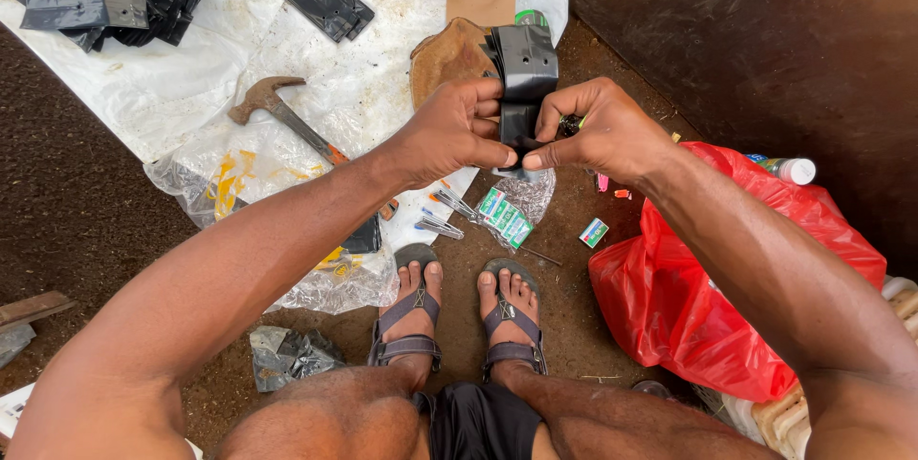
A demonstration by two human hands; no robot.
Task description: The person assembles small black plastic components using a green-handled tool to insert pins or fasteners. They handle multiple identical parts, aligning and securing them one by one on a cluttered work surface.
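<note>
Pinching the folded black plastic strip bundle (524,77) between left hand (449,130) and right hand (598,130), both grips tight, risks the glossy layers slipping and springing apart.

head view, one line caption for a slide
Both hands pinch a folded black plastic strip above a hammer.

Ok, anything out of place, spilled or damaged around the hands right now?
Some scatter. Small green-and-white packets lie loose by the feet, one more apart on the dirt. A crumpled scrap lies near the left sandal. The hammer lies on wrinkled plastic sheeting. Both hands grip the black folded strip; it looks undamaged.
</note>
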